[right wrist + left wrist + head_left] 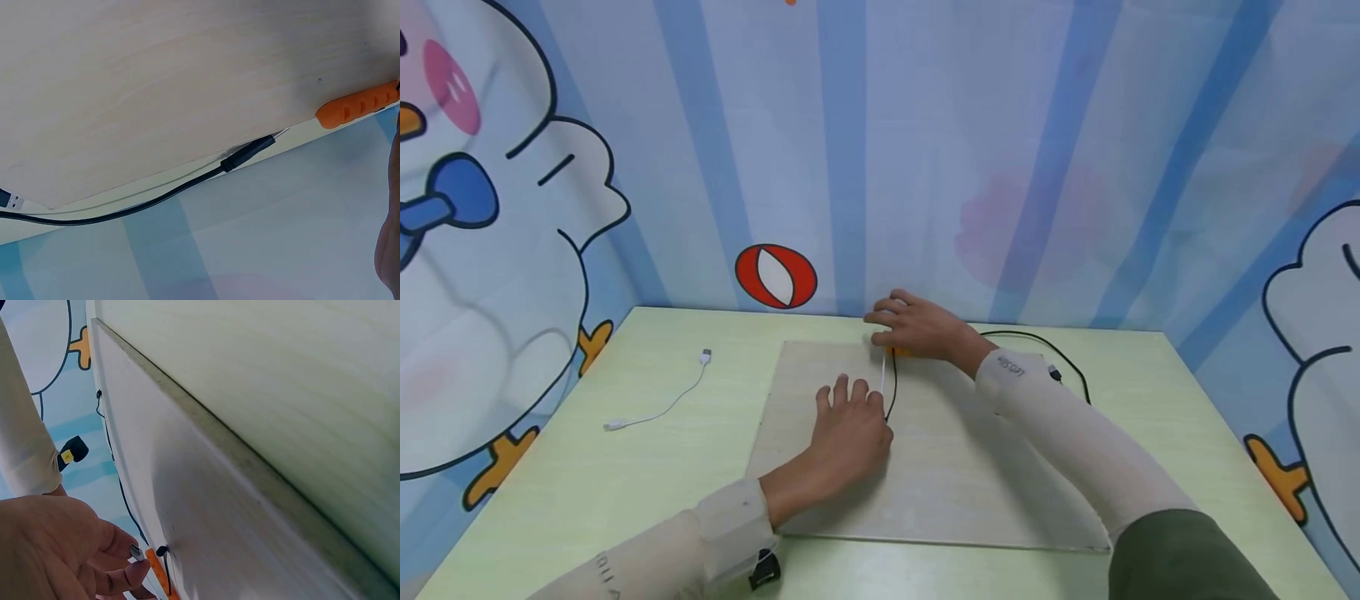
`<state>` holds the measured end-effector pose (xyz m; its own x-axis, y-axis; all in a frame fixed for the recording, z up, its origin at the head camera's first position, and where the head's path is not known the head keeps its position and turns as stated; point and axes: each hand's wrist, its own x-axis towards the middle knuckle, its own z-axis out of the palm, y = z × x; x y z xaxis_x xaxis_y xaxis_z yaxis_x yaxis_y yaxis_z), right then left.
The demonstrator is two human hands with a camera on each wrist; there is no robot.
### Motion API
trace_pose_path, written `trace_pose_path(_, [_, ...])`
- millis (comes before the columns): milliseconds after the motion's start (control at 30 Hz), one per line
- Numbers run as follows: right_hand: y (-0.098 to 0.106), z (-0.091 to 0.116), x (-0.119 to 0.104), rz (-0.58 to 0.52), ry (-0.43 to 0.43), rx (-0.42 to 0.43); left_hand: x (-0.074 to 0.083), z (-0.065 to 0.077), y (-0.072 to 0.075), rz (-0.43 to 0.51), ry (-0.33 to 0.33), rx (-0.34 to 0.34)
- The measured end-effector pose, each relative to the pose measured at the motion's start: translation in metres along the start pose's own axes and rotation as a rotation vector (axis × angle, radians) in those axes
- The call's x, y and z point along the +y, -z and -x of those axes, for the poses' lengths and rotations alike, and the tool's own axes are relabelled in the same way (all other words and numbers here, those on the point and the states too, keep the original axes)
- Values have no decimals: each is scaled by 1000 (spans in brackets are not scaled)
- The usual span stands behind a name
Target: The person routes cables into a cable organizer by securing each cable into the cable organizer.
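My left hand (pixel 852 429) is over the pale board (pixel 970 492), fingers spread toward its far edge. In the left wrist view, its thumb and a finger pinch a small silver metal piece (pixel 137 552); whether a cable joins it I cannot tell. A thin black cable (pixel 895 383) and a slim white strand run between the two hands. My right hand (pixel 917 327) reaches across the board's far edge with its fingers spread apart. Under it lies an orange grooved handle (pixel 356 106), partly covered in the head view.
At the left on the pale table (pixel 692 492) lies a short white USB cable (pixel 662 411). Behind the board's far edge, a black cable (pixel 125 212) ends in a plug (pixel 250 152) with a thin metal tip. A black USB plug (pixel 1055 373) is near the right forearm. A printed cloth hangs behind.
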<state>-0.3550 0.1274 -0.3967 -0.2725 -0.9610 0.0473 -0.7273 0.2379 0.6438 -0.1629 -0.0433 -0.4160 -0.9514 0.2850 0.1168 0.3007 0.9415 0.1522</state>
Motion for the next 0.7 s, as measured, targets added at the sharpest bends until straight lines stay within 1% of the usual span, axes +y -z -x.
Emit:
trace_pose_path(100, [-1,3,1,-14,0,5,1,-2,-2,-14,-10,2])
trace_pose_path(233, [-1,7,3,-35,-9,-13,3,-5,-2,-35,-19,5])
trace_pose_path(367, [2,10,4,-42,-23,-66,6,-8,-1,-44,-17,-5])
trace_pose_path(533, [1,13,5,-34,-31,-115,10,-13,0,-32,-25,-31])
trace_pose_path(700, [-2,15,5,-23,-54,-120,12,-17,-1,-25,-35,-36])
